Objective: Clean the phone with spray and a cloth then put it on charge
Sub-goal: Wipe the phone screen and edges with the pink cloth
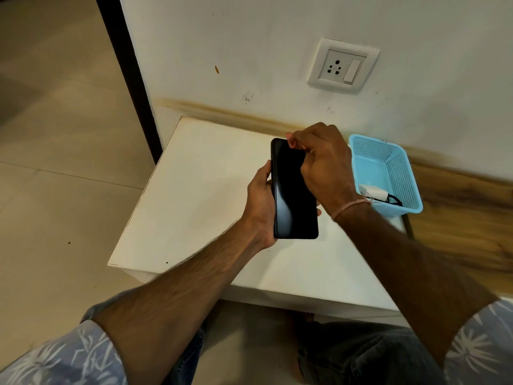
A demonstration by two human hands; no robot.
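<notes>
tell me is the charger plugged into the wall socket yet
Not plugged in: the wall socket has bare holes, and the white charger lies with its black cable in the blue basket.

I am looking into what is reading as a home: a low white table (208, 176) is sitting on beige floor tiles (55, 134) against a scuffed painted wall (249, 37), under a wall socket (343, 65).

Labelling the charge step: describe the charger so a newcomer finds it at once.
Start at the white table against the wall; at its right end sits a light blue perforated basket. The charger lies in the basket's near corner: a white plug block with a black cable, the only thing visible in there.
</notes>
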